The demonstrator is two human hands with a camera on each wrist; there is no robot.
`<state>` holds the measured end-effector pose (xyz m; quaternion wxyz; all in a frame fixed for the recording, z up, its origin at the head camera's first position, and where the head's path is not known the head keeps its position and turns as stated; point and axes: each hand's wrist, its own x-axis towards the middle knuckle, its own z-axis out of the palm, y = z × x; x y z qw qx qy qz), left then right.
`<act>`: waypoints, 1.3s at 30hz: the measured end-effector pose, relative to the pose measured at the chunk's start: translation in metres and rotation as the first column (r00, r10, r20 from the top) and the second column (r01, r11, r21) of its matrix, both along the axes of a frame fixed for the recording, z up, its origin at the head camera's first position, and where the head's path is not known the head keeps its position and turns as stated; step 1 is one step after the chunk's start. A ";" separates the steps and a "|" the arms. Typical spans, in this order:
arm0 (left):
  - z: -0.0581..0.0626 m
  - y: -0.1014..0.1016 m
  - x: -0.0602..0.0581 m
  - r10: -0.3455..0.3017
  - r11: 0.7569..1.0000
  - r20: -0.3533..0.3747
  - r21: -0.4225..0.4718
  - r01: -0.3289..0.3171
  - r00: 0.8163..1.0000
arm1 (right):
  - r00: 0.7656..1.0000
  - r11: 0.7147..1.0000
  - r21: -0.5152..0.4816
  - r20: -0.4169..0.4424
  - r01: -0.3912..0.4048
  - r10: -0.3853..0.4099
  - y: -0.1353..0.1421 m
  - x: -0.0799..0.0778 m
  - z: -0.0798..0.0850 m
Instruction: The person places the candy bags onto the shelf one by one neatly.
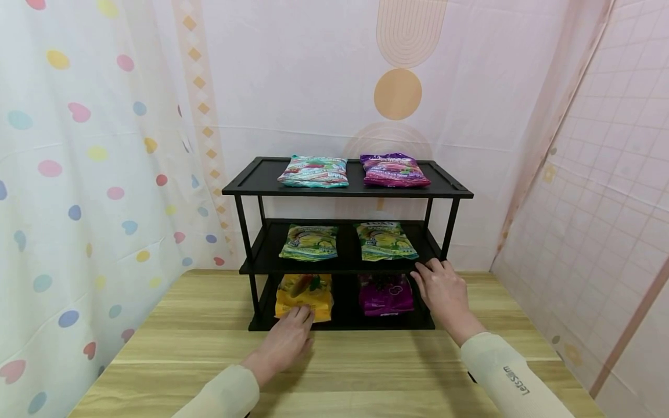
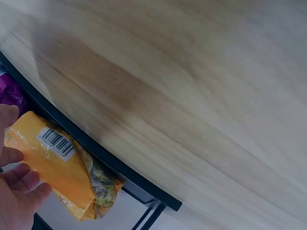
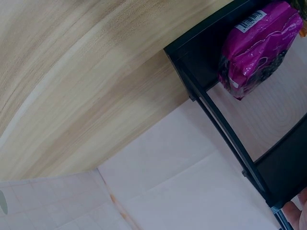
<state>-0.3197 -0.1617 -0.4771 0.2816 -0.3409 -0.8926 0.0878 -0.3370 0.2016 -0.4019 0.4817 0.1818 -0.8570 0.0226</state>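
A black three-tier rack (image 1: 345, 266) carries bags of sweets in pairs. My left hand (image 1: 290, 337) is at the front of the yellow bag (image 1: 305, 299) on the bottom tier, its fingers loosely bent against the wrapper. In the left wrist view, this yellow bag (image 2: 57, 163) shows its barcode, and the fingers (image 2: 36, 194) lie over its near side. My right hand (image 1: 444, 290) grips the right front corner of the middle tier, beside the post. A purple bag (image 1: 385, 297) sits left of that hand on the bottom tier; the right wrist view shows this purple bag (image 3: 259, 45) too.
Two green-yellow bags, a left one (image 1: 310, 242) and a right one (image 1: 387, 241), lie on the middle tier. On top are a light-blue bag (image 1: 315, 172) and a magenta-purple bag (image 1: 394, 170). The rack stands on a wooden table (image 1: 355, 377), with curtains (image 1: 104, 145) around it.
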 end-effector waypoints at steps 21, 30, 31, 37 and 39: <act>0.003 -0.001 -0.012 0.025 1.000 0.140 0.000 -0.025 0.990 | 1.000 1.000 0.001 -0.019 -0.014 0.014 -0.002 0.000 0.000; 0.009 0.000 -0.005 0.088 0.996 0.294 -0.023 -0.085 0.952 | 1.000 1.000 0.002 -0.020 -0.011 0.011 -0.002 -0.001 0.000; 0.010 0.000 -0.005 0.094 0.996 0.306 -0.031 -0.089 0.947 | 1.000 1.000 0.003 -0.019 -0.010 0.010 -0.002 -0.001 0.000; 0.011 0.000 -0.002 0.116 0.993 0.368 -0.063 -0.100 0.922 | 1.000 1.000 0.003 -0.012 -0.001 0.001 -0.001 0.000 -0.001; 0.010 0.000 -0.002 0.121 0.993 0.395 -0.062 -0.105 0.911 | 1.000 1.000 0.004 -0.010 0.001 -0.001 0.000 0.000 -0.001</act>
